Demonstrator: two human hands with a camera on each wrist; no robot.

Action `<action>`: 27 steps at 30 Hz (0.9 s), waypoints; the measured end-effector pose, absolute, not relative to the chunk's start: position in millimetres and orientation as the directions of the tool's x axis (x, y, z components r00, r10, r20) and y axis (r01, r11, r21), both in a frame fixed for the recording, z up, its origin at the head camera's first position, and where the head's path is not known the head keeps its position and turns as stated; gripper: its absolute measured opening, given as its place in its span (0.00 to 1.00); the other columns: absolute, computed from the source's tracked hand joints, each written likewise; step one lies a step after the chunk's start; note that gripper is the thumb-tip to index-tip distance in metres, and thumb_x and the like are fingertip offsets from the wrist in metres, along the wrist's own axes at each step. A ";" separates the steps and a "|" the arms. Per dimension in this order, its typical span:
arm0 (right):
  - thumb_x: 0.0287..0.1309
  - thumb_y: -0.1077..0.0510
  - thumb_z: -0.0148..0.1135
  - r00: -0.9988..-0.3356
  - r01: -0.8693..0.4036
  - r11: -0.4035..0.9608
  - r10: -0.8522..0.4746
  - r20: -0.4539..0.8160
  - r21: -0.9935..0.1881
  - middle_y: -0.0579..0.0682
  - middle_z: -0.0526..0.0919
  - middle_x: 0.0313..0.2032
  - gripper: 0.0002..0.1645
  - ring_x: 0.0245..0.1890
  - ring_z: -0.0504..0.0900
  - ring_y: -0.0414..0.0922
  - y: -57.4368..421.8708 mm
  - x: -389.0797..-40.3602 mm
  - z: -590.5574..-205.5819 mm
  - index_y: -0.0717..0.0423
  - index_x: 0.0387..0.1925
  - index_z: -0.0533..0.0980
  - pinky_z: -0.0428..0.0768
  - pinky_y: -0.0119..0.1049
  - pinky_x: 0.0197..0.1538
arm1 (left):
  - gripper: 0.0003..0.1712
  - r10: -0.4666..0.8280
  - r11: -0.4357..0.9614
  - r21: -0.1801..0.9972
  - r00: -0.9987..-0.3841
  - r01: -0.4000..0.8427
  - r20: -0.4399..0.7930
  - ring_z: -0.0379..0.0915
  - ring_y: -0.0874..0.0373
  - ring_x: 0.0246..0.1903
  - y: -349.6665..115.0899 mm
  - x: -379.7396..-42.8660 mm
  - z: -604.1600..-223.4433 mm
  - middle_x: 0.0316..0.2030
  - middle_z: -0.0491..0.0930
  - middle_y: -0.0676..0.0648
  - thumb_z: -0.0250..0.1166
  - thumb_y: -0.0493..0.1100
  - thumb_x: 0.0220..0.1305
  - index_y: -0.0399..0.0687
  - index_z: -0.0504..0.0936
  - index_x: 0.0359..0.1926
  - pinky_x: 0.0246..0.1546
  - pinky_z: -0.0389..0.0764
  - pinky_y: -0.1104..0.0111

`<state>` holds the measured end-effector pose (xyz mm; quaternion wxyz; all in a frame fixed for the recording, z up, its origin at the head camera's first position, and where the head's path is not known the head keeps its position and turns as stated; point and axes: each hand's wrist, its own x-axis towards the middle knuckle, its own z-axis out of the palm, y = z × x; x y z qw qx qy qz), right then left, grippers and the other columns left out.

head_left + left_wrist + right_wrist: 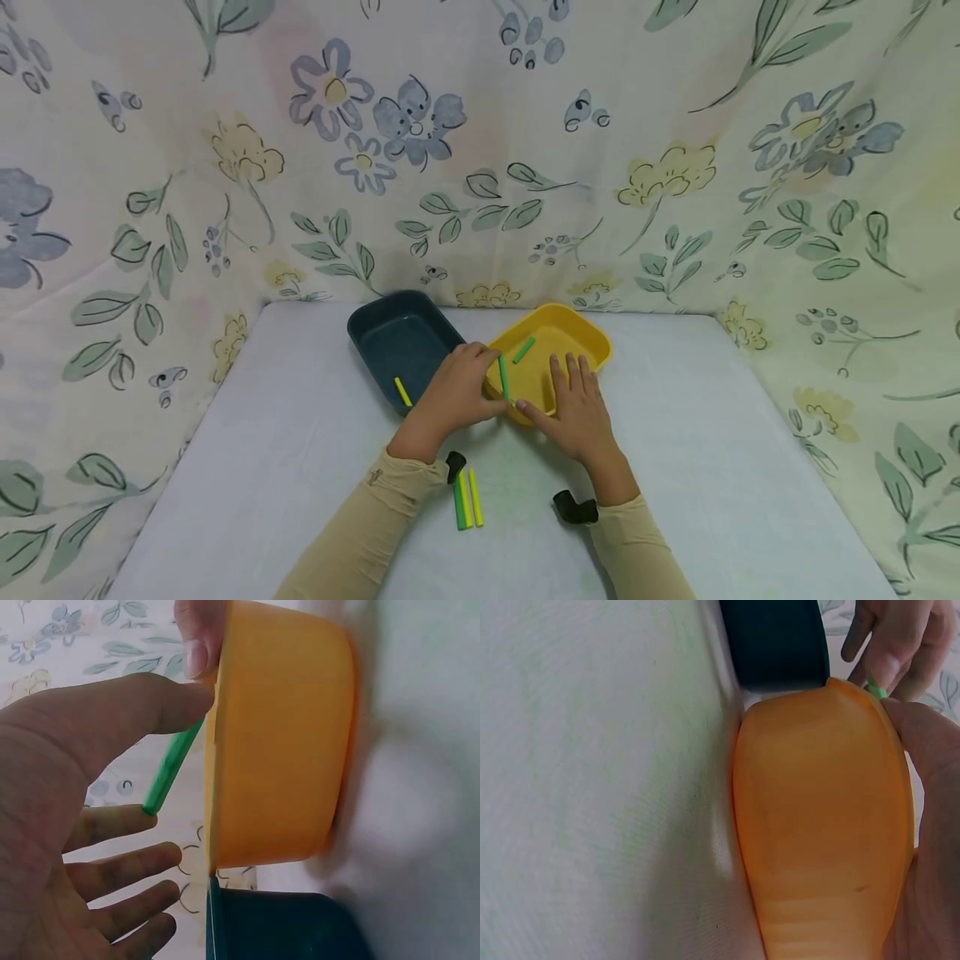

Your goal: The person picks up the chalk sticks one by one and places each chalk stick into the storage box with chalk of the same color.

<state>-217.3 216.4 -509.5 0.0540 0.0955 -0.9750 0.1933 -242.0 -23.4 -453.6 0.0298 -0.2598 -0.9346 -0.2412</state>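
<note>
My left hand (463,385) pinches a green chalk stick (504,377) between thumb and index finger over the left side of the yellow tray (543,385). In the left wrist view, the stick (174,766) slants from thumb to index fingertip, the other fingers spread below. Fingers extended, my right hand (579,421) lies over the tray's right side. Its thumb (924,735) is at the near rim, close to the stick's lower end. A second green chalk stick (524,350) lies inside the yellow tray.
Left of the yellow tray stands a dark blue tray (401,337) with a yellow chalk stick (402,390) in it. Nearer, between my forearms, a green stick (460,507) and two yellow sticks (476,498) lie on the white cloth. Floral fabric (480,208) hangs behind.
</note>
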 end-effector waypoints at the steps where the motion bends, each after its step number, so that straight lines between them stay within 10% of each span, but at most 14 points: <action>1: 0.65 0.19 0.54 -0.977 -0.205 0.907 -0.164 0.139 -0.368 0.66 0.48 0.84 0.65 0.85 0.40 0.66 216.4 -217.2 -509.1 0.55 0.86 0.50 0.43 0.66 0.83 | 0.45 0.468 0.747 0.440 -0.864 0.498 0.183 0.73 0.42 0.66 -22.8 -243.1 -453.8 0.65 0.78 0.41 0.78 0.58 0.60 0.43 0.76 0.72 0.70 0.75 0.48; 27: 0.65 0.18 0.54 -0.974 -0.209 0.913 -0.160 0.162 -0.350 0.66 0.51 0.83 0.65 0.85 0.43 0.66 217.0 -219.8 -514.6 0.55 0.85 0.51 0.45 0.67 0.83 | 0.46 0.429 0.784 0.429 -0.891 0.448 0.146 0.76 0.45 0.56 -16.5 -251.7 -457.5 0.60 0.81 0.40 0.76 0.66 0.61 0.39 0.80 0.69 0.63 0.78 0.49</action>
